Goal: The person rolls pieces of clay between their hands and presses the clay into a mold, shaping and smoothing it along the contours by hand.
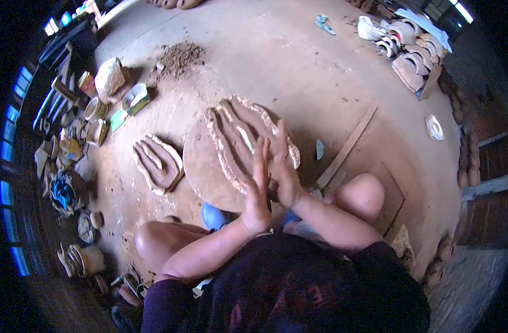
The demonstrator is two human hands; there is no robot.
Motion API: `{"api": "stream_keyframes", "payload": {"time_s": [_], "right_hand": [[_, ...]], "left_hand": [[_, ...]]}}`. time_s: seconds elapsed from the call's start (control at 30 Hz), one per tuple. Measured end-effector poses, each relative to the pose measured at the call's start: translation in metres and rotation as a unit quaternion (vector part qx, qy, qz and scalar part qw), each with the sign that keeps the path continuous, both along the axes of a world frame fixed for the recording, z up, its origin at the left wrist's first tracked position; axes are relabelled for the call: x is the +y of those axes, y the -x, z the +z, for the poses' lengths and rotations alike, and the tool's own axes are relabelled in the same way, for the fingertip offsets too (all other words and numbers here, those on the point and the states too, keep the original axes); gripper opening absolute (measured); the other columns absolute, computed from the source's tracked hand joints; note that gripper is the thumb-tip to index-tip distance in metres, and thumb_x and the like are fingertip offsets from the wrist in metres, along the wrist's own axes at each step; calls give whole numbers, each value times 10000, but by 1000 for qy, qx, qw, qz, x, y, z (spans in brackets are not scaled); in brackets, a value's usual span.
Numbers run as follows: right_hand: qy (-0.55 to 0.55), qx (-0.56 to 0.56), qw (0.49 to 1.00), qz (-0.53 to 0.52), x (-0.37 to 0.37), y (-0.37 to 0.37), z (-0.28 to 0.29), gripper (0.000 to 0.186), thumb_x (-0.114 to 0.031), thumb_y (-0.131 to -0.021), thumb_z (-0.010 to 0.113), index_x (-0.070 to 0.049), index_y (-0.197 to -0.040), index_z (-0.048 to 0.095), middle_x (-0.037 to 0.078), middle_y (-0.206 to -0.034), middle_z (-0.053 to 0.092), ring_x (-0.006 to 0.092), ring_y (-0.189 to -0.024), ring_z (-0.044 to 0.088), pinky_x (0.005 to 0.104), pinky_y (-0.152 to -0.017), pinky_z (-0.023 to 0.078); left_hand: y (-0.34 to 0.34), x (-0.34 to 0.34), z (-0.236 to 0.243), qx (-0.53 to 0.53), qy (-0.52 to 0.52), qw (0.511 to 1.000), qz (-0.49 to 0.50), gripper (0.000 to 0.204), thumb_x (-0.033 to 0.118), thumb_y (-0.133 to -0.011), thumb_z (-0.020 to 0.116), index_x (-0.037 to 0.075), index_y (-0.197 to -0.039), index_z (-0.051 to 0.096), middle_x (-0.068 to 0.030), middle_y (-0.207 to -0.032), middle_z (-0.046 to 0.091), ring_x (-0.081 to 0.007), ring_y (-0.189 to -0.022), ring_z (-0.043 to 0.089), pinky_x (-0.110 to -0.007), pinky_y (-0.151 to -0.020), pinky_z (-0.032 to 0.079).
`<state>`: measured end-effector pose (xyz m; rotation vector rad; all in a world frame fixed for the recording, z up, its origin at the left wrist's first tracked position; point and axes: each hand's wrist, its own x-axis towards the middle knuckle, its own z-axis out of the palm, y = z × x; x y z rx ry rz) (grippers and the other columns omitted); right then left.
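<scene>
Raised in front of the body, just over the near end of a large brown mould [259,123] with a pale, rough rim: left hand [257,191] and right hand [285,172], palms turned toward each other, wrists near together, fingers straight and stretched flat. Between the lower palms, a small dark patch, too hidden to tell whether held. Beneath the large mould, a round board [197,164], flat on the floor [243,44] and bare on the left side. Just left of the board, a smaller mould [166,158] of similar ridged form. To the right, a long wooden strip [351,144], lying slantwise. Farther out, a heap of crumbled brown material [179,60], a pale rock [109,79] and, at upper right, piled curved pieces [419,58].
</scene>
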<state>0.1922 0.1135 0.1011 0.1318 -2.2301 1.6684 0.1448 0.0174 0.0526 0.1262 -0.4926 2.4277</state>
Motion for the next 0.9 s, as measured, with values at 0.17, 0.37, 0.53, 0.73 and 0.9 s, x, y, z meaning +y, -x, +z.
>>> {"api": "stream_keyframes", "payload": {"time_s": [0.17, 0.37, 0.53, 0.73, 0.9], "right_hand": [[48, -1, 998, 40, -22, -17, -16, 1059, -724, -1017, 354, 23, -1642, -66, 247, -1728, -82, 392, -1600, -68, 485, -1285, -24], [-54, -5, 998, 42, -24, -13, -19, 1007, -700, -1039, 271, 38, -1639, -61, 238, -1732, -51, 377, -1602, -76, 483, -1283, -22], [-163, -26, 981, -101, 12, 16, -17, 848, -614, -1044, 392, -2, -1608, 232, 246, -1670, 198, 373, -1583, 92, 495, -1273, 60], [-258, -58, 962, -72, 16, -12, -26, 383, -293, -905, 785, -28, -1178, 743, 195, -1239, 691, 390, -1134, 666, 462, -998, 526], [-241, -42, 967, -65, 32, -15, -33, 333, -149, -850, 833, 41, -1105, 733, 209, -1012, 723, 370, -887, 723, 407, -774, 583]], "left_hand": [[-2, -8, 30, 332, 556, 758, 81, 963, 802, -989, 131, 152, -1693, 34, -97, -1759, 46, -272, -1614, 2, -481, -1287, -7], [6, -10, -20, 310, 527, 782, 121, 838, 684, -1066, 130, 125, -1688, 74, -135, -1755, 56, -286, -1611, 85, -447, -1288, -32], [-17, -9, 7, 258, 541, 800, 24, 725, 457, -1107, 429, 105, -1671, 140, -174, -1657, 320, -310, -1551, 265, -452, -1276, 189], [16, -9, -13, 53, 494, 866, 58, 703, 539, -1064, 503, 51, -1551, 363, -166, -1427, 580, -282, -1282, 575, -466, -1087, 460], [36, -47, -31, 241, 596, 752, -150, 463, 445, -1029, 642, 35, -1241, 667, -98, -1110, 726, -156, -942, 673, -333, -795, 544]]}}
